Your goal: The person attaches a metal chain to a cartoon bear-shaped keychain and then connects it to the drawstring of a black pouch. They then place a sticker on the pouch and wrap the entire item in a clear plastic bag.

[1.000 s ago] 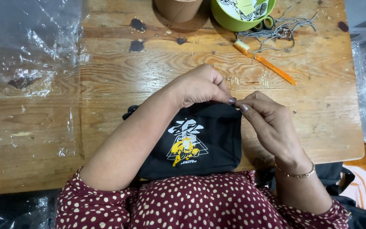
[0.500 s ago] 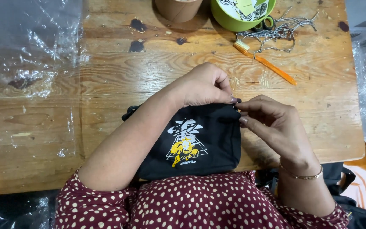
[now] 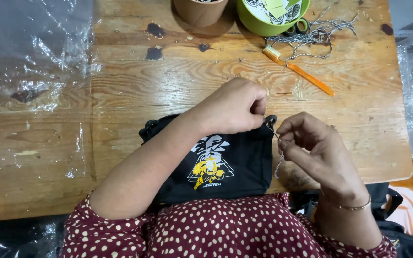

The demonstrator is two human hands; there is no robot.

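Black fabric pouch (image 3: 225,165) on the wooden surface (image 3: 168,91): our left hand (image 3: 233,107) pinches its top corner, our right hand (image 3: 311,148) grips a thin silver ball chain (image 3: 278,165) beside it

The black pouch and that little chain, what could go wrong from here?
The thin chain is pinched only at the fingertips of the right hand, so it could slip loose. The left hand holds just the top corner of the black pouch, which overhangs the table edge and might slide towards the lap.
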